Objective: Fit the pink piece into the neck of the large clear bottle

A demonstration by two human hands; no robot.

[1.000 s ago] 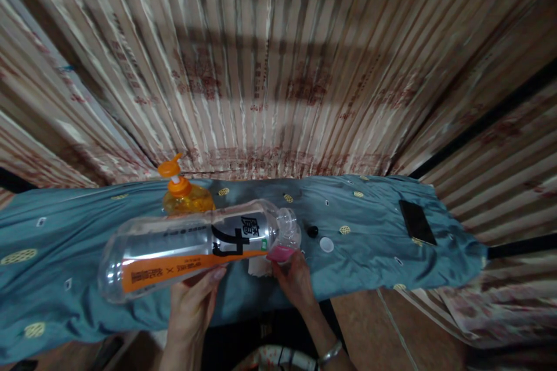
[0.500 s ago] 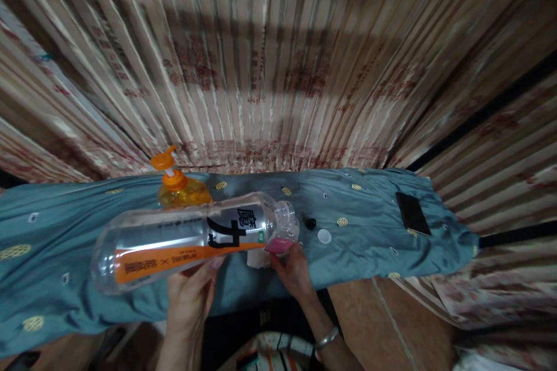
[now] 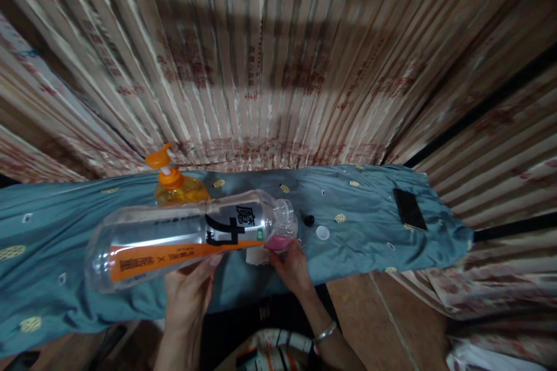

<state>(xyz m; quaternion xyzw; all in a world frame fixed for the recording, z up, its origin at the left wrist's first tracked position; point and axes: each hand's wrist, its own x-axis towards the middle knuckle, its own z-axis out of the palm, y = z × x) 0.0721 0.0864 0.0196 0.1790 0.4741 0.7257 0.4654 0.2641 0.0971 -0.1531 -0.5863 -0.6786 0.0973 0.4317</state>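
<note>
My left hand (image 3: pixel 189 290) is closed around the underside of a big clear plastic bottle (image 3: pixel 156 232) with a silver and orange label. The bottle lies nearly level in the air, its neck end to the right. Pinched in my right hand (image 3: pixel 292 266) is a small pink and clear container (image 3: pixel 278 242), right up against the bottle's neck end; its exact kind is hard to make out. Partly hidden below the bottle is a white piece of tissue (image 3: pixel 256 255). To the right of my right hand are a small black cap (image 3: pixel 308 220) and a white disc (image 3: pixel 322 233).
An orange pump bottle (image 3: pixel 180 188) stands behind the big bottle, partly covered by it. A black phone (image 3: pixel 409 208) lies toward the right end of the cloth-covered table (image 3: pixel 361 243). Pleated curtains (image 3: pixel 278 69) hang close behind and at the sides.
The whole view has shifted slightly, with things a little farther left and up. Both hands keep the same holds on the bottle and the small container.
</note>
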